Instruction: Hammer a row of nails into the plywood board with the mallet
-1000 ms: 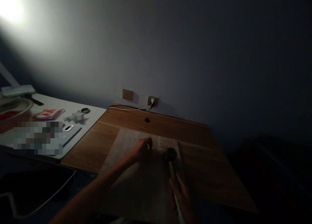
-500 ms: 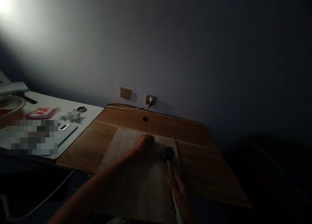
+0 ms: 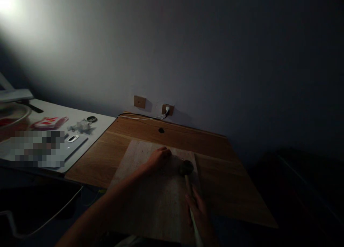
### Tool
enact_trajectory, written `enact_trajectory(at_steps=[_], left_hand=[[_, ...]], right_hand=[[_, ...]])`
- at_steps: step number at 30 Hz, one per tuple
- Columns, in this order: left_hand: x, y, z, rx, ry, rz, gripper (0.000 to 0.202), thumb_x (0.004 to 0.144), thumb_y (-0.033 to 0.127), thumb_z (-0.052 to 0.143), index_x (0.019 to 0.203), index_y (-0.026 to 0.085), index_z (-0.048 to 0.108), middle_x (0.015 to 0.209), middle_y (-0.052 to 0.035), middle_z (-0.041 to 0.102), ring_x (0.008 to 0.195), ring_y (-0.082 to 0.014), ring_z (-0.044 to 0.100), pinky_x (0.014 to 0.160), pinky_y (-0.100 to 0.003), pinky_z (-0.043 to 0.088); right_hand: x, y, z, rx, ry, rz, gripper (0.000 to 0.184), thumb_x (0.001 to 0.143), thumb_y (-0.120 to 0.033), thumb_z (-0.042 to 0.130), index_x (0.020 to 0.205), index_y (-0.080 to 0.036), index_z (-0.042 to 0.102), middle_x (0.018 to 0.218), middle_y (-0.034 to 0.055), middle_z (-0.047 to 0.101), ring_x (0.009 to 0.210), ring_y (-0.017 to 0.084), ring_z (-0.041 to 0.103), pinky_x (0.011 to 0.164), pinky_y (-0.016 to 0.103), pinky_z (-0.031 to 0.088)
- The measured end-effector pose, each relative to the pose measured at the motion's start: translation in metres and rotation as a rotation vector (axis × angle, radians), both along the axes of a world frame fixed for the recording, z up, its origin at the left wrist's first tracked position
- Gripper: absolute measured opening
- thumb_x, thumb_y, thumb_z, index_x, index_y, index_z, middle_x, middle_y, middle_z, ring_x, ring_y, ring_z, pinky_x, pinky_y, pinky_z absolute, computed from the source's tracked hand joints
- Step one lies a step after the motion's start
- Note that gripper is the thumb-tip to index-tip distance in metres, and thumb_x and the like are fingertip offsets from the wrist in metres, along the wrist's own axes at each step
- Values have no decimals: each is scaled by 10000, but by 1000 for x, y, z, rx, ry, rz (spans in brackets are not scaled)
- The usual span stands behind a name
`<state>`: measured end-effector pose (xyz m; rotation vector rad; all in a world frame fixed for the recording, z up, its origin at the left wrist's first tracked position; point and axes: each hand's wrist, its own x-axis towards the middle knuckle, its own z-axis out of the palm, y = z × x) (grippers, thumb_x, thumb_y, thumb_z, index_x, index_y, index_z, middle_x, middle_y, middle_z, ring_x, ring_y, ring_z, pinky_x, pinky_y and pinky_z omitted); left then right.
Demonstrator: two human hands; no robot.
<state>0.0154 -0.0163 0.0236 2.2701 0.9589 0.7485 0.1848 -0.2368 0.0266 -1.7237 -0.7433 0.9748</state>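
Observation:
A pale wooden board [image 3: 150, 200] lies on a brown wooden desk [image 3: 107, 153]. My right hand [image 3: 197, 213] is closed round the light handle of a mallet [image 3: 186, 168], whose dark round head rests on the board near its far right corner. My left hand [image 3: 159, 158] rests on the far part of the board, just left of the mallet head, with its fingers curled in a pinch. What those fingers hold is too small and dark to make out.
Dim room, light from the upper left. A white table [image 3: 99, 123] adjoins the desk on the left and carries a laptop [image 3: 72, 146], a red packet [image 3: 48, 122] and small items. Two wall sockets [image 3: 140, 101], one with a white cable [image 3: 139, 118]. Darkness lies to the right.
The mallet head has shifted slightly towards my left hand on the board. My left hand has edged a little to the right. The view has drifted slightly.

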Motion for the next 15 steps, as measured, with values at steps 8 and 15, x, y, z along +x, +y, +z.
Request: enact_trajectory(at_steps=[8,15], left_hand=[[1,3,-5,-23,4,13,254,828,116,560,1006,190,726,966,-49,714,829,-165,655,767,-247,494],[3,6,-16,-48,-7,58,456,789,91,567,1227,185,649,992,-53,754,831,-168,689,795,-267,524]], right_hand=[[0,21,23,6,-6,137,708,739,-707,680,1215,-185,641,559,-75,508,401,112,454,357,213,380],[-6,51,34,62,23,238,500,809,-647,648,1013,-191,642,495,-103,453,337,76,373,333,189,312]])
